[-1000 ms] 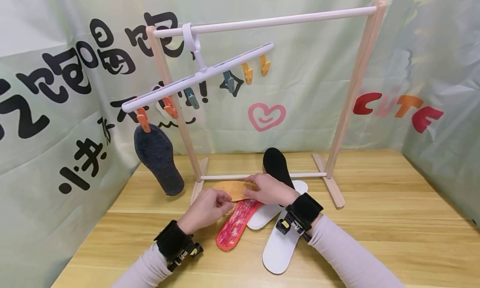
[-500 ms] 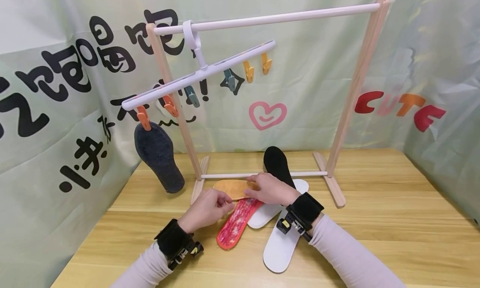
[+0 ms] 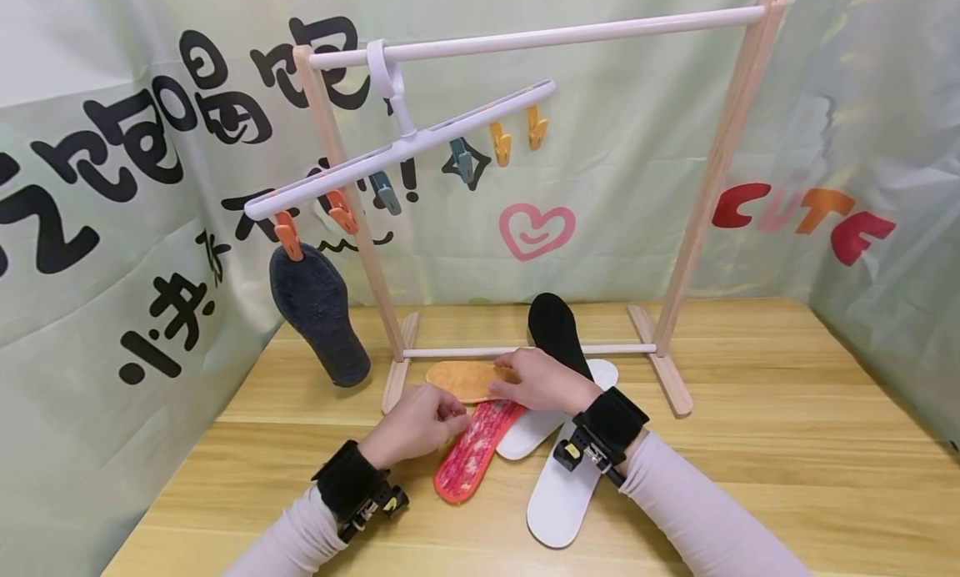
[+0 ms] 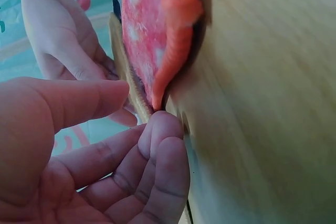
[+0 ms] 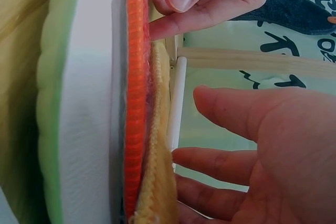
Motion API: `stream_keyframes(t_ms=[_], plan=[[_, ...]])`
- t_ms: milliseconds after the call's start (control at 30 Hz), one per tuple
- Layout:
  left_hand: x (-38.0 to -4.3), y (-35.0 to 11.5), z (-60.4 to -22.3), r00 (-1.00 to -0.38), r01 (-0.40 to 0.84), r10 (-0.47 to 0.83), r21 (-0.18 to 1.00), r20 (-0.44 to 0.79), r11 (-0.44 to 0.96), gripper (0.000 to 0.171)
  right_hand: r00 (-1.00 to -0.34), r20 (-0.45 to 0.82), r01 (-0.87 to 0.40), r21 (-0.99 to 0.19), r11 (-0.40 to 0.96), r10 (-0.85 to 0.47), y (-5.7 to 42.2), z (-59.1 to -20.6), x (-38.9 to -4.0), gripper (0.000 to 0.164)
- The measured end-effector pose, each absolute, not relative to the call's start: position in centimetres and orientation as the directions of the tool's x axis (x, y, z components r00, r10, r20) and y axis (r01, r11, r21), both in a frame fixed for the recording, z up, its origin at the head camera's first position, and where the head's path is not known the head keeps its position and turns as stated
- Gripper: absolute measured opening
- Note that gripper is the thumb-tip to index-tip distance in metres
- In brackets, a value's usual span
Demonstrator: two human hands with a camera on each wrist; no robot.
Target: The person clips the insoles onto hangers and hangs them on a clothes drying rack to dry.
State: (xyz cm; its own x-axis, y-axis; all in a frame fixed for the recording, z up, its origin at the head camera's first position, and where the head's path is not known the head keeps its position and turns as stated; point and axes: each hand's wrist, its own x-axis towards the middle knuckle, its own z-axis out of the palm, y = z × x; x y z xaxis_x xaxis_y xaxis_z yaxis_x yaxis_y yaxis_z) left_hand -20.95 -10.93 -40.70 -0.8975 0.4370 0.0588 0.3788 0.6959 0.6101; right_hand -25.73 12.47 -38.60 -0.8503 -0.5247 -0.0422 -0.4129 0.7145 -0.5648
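Observation:
Several insoles lie in an overlapping pile on the wooden table. On top is a yellow-orange insole [image 3: 457,379], crossed over a red patterned insole [image 3: 474,452] with an orange rim. My right hand [image 3: 543,381] rests its fingertips on the yellow-orange insole, thumb and fingers spread apart in the right wrist view. At the pile's left side, my left hand [image 3: 416,423] has loosely bent fingers [image 4: 168,129] right at the insole edges, with a gap between thumb and fingers. A black insole [image 3: 553,327] and a white insole [image 3: 558,498] stick out from the pile, partly hidden by my right hand and wrist.
Behind the pile stands a wooden rack with a white top rod [image 3: 570,35]. A white clip hanger [image 3: 420,143] hangs tilted at its left, bearing several coloured clothespins. An orange clothespin [image 3: 288,237] grips a dark grey insole [image 3: 315,310] above the table [image 3: 787,444].
My left hand has shifted very slightly toward the red insole, its fingertips drawing back a little from the yellow-orange one. My right hand stays in place.

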Motion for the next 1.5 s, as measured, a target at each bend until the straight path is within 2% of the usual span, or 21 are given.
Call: stream_keyframes(t_ms=[900, 1200, 1500], plan=[[-21.05, -11.04, -40.87, -0.894, 0.389, 0.444, 0.599, 0.062, 0.7, 0.014, -0.831, -0.005, -0.472, -0.524, 0.709, -0.557, 12.63, -38.31, -25.25, 0.052], [-21.14, -11.21, -40.85, -0.898, 0.37, 0.439, 0.611, 0.042, 0.699, 0.016, -0.844, 0.016, -0.461, -0.533, 0.71, -0.536, 12.68, -38.38, -25.19, 0.043], [-21.15, -11.34, -40.59, -0.901, 0.346, 0.433, 0.634, 0.02, 0.692, 0.018, -0.862, -0.005, -0.422, -0.546, 0.724, -0.506, 12.42, -38.13, -25.09, 0.044]])
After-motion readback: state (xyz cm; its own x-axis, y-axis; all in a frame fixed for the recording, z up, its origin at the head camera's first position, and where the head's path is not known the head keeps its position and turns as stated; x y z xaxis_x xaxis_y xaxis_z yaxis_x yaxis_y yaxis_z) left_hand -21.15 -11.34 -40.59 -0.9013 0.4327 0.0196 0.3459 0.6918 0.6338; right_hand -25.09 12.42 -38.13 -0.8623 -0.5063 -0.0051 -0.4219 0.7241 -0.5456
